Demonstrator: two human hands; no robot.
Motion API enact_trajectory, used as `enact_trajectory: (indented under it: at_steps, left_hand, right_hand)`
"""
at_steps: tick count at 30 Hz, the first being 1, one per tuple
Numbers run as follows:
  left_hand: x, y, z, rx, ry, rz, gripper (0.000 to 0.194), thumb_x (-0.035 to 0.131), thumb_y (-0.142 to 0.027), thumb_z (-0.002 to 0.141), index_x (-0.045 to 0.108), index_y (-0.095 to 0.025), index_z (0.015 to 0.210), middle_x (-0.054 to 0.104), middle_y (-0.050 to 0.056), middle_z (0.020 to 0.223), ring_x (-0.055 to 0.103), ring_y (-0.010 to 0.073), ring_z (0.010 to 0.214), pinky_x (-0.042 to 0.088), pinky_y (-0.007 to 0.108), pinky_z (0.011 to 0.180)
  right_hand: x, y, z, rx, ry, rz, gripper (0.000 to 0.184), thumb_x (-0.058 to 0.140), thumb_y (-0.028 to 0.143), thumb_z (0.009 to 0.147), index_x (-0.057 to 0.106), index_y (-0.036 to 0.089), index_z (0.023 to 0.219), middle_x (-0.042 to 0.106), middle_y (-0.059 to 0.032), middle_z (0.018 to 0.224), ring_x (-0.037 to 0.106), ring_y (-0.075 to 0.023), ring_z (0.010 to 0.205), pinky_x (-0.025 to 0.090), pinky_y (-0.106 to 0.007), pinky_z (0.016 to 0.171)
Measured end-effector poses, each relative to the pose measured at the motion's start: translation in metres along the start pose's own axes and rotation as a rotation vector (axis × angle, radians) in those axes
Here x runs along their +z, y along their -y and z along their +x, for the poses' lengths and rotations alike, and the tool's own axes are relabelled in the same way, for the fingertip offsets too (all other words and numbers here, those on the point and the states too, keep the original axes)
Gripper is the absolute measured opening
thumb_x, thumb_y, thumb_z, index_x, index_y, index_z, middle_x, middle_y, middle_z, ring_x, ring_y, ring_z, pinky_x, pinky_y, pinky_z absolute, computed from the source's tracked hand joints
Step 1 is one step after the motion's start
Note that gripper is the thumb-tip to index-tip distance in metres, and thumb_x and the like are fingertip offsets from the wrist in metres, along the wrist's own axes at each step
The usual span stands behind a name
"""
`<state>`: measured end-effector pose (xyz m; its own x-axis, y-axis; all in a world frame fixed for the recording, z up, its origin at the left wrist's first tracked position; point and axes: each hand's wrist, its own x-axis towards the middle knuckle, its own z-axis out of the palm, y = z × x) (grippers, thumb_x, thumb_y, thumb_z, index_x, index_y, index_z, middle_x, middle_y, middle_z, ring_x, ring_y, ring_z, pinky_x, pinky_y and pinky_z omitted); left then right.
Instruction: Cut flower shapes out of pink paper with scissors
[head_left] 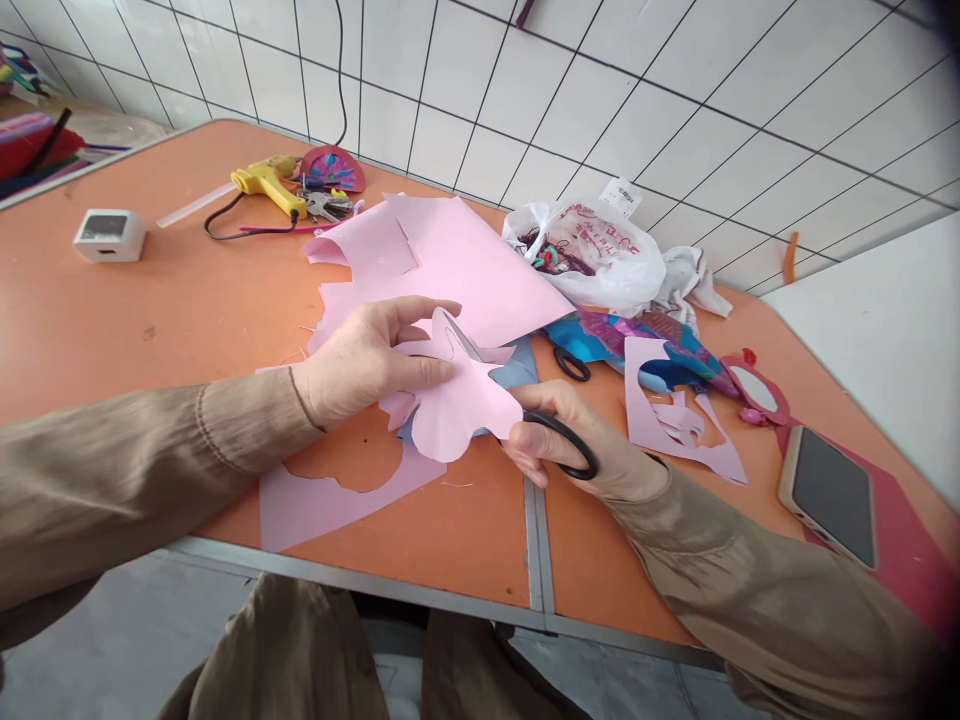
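My left hand (382, 355) pinches a pink paper cutout (457, 405) with a wavy, petal-like outline and a drawn line near its upper end. Black-handled scissors (562, 440) are in my right hand (570, 435), its fingers through the handle loops. One blade shows at the cutout's upper edge; the rest of the blades is hidden behind the paper. Below my left hand lies a pink offcut (330, 510) with a curved hole. A large pink sheet (450, 265) lies folded over just beyond both hands. Some blue material (517, 365) shows beneath the cutout.
A yellow glue gun (270, 185) and a white box-shaped device (110, 235) are at the back left. A white plastic bag (592, 250) leans near the tiled wall. On the right are another pink offcut (675, 420), a round mirror (754, 388) and a phone (832, 490).
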<state>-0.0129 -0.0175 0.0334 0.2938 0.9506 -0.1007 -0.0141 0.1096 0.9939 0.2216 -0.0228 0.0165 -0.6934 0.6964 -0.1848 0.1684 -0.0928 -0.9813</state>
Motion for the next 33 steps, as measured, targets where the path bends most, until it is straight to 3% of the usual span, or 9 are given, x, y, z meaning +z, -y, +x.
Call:
enact_trajectory:
  at_steps: [33]
  left_hand:
    - [-0.0009, 0.0032, -0.0003, -0.014, 0.014, -0.020, 0.070, 0.082, -0.020, 0.069, 0.058, -0.011, 0.134, 0.070, 0.002, 0.077, 0.066, 0.0164, 0.065, 0.049, 0.023, 0.052]
  right_hand:
    - [0.0011, 0.0004, 0.0005, 0.043, -0.026, -0.019, 0.048, 0.075, 0.060, 0.078, 0.057, 0.016, 0.070, 0.043, 0.0077, 0.045, 0.039, -0.0058, 0.034, 0.030, -0.020, 0.036]
